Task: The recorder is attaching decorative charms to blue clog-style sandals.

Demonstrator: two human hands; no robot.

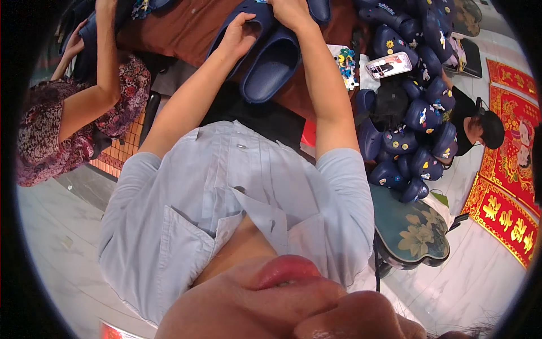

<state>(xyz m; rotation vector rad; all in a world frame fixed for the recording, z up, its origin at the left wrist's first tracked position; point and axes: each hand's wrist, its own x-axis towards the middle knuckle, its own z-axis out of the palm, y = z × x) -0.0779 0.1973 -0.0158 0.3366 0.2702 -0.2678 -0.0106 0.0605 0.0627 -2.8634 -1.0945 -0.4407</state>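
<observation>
Two navy clogs lie side by side at the top of the view. My left hand [239, 37] is closed on the rim of the left navy clog [263, 21], with its thumb on top and its other fingers partly hidden. Its neighbour, the right navy clog [270, 68], points its heel toward me. My right hand [292, 12] is closed over the front of the clogs. The upper edge cuts off its fingertips, so what they pinch is hidden. Right of my right forearm sits a white tray of small colourful shoe charms [346, 66].
A phone [389, 65] with a lit screen rests beside a heap of charm-covered navy clogs [423, 116] at the right. A brown cloth [175, 28] covers the table. At the left is a co-worker in patterned clothing [56, 113]; another in a black cap [491, 129] is at the right. A flowered stool seat [415, 231] stands nearby.
</observation>
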